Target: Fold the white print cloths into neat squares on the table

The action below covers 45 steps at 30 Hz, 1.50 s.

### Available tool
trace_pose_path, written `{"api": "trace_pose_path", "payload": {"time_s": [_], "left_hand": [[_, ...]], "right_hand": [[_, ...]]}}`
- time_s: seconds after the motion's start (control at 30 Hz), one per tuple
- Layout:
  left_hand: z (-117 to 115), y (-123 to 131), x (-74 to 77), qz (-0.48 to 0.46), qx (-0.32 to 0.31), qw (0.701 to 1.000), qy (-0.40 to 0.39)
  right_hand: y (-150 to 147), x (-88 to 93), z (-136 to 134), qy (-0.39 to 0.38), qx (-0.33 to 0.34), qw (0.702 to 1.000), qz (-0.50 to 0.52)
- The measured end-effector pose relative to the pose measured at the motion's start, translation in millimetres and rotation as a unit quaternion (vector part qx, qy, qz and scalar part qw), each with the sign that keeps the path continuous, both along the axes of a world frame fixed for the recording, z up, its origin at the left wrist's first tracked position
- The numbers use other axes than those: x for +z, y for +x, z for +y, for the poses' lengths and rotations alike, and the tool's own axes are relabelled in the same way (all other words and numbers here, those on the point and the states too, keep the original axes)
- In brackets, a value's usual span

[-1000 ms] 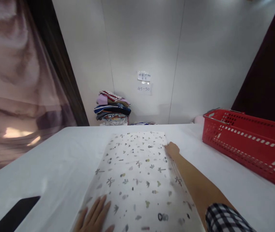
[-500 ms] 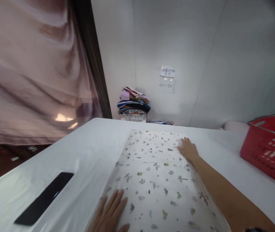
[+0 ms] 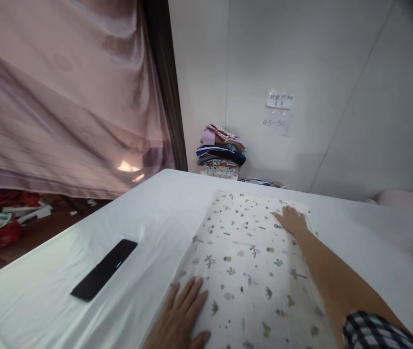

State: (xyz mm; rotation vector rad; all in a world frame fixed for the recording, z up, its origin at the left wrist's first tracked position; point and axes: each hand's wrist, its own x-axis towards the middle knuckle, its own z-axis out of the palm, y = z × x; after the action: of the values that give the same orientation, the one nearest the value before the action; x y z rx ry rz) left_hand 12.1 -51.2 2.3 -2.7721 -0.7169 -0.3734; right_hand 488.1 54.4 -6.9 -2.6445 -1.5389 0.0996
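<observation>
- The white table (image 3: 155, 213) carried the patterned cloth (image 3: 243, 271), which ran lengthwise from near to far, its near end out of view.
- Most of the cloth lay flat, so I judged the spreading largely done; its right margin looked thinner and loose, not yet even.
- My left hand (image 3: 182, 315) was open, fingers slightly apart, resting on the cloth's near left side.
- My right hand (image 3: 291, 219) lay open near its far right corner, thumb spread, apparently gripping nothing.
</observation>
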Motion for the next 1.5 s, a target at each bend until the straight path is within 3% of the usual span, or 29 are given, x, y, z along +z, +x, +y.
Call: {"api": "trace_pose_path", "payload": {"time_s": [0.1,0.27,0.4,0.47,0.57,0.73,0.9,1.03,1.17,1.23,1.33,1.5], "left_hand": [[-1.5,0.2,-0.9,-0.005,-0.003,1.0,0.0],[-8.9,1.8,1.7,-0.017,0.027,0.997,-0.064],[-14.5,3.3,5.6,-0.01,0.054,0.99,-0.128],[-14.7,4.4,5.5,-0.007,0.06,0.986,-0.158],[-12.1,6.4,2.1,-0.009,0.067,0.981,-0.184],[-7.4,9.5,-2.7,-0.011,0.069,0.977,-0.203],[-4.7,14.3,-0.6,-0.018,0.071,0.974,-0.214],[0.5,17.4,6.1,-0.035,0.081,0.959,-0.268],[5.7,-4.3,14.3,-0.146,0.089,0.935,-0.311],[3.9,-27.9,15.0,-0.186,0.084,0.931,-0.302],[-5.8,-66.8,11.6,-0.174,0.067,0.94,-0.287],[-25.0,-101.5,9.7,-0.112,0.03,0.961,-0.249]], "right_hand": [[-4.2,-2.0,10.0,-0.004,-0.028,1.0,0.006],[-32.6,-2.8,26.7,-0.021,0.036,0.999,0.027],[-55.6,12.7,24.4,-0.037,0.031,0.998,0.038],[-71.0,21.1,10.8,-0.025,0.066,0.997,0.029],[-101.8,25.2,-31.3,-0.035,0.146,0.988,0.029],[-136.2,17.0,-140.6,-0.039,0.234,0.968,0.077],[-117.8,2.8,-249.9,-0.001,0.135,0.988,0.069],[-99.3,-15.1,-329.7,0.052,0.054,0.995,0.069],[-97.2,-34.6,-396.0,0.122,0.059,0.988,0.074],[-100.5,-42.3,-420.4,0.157,0.071,0.983,0.068],[-106.3,-48.0,-442.3,0.191,0.112,0.973,0.067],[-105.3,-42.9,-438.9,0.199,0.184,0.961,0.055]]}}
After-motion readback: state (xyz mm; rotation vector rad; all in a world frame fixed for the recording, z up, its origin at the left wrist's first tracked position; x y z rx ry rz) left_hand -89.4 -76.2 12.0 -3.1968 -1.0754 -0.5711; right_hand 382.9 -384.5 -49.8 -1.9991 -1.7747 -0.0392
